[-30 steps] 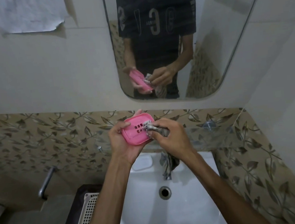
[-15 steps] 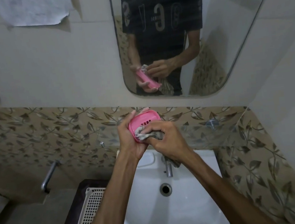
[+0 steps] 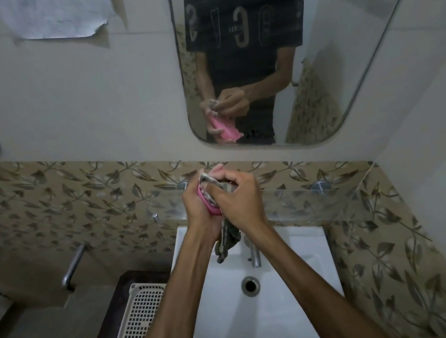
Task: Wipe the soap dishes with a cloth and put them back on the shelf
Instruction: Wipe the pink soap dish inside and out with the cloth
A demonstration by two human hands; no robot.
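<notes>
1. Nearest the camera, both forearms reach out over the white sink [image 3: 301,307], with a perforated white basket [image 3: 134,315] on a dark stand to its left.
2. The left hand [image 3: 197,210] grasps the pink soap dish [image 3: 206,202], its grip wrapped around the dish's back. A second ago the dish faced the camera with its drain slots plain to see; now it is turned nearly edge-on, and only a thin pink rim shows between the two hands.
3. The right hand [image 3: 237,197] is clenched on the cloth [image 3: 226,242], pressing a bunched part against the dish near its upper end, while the loose tail hangs down over the basin beside the tap [image 3: 254,251]. The hand has moved from the dish's right side up across its face.
4. I judge this to be mid-wipe: the turn of the dish suggests the cloth is now working the rim or far end, so the wiping of this dish is probably close to finished.
5. Just behind the hands, the glass shelf [image 3: 316,194] runs along the leaf-patterned tiles. I can see no other dish on it; the dish in hand has yet to go back there.
6. Farthest off, the mirror [image 3: 354,42] repeats the scene: pink dish low in one hand, the other hand closed above it.
</notes>
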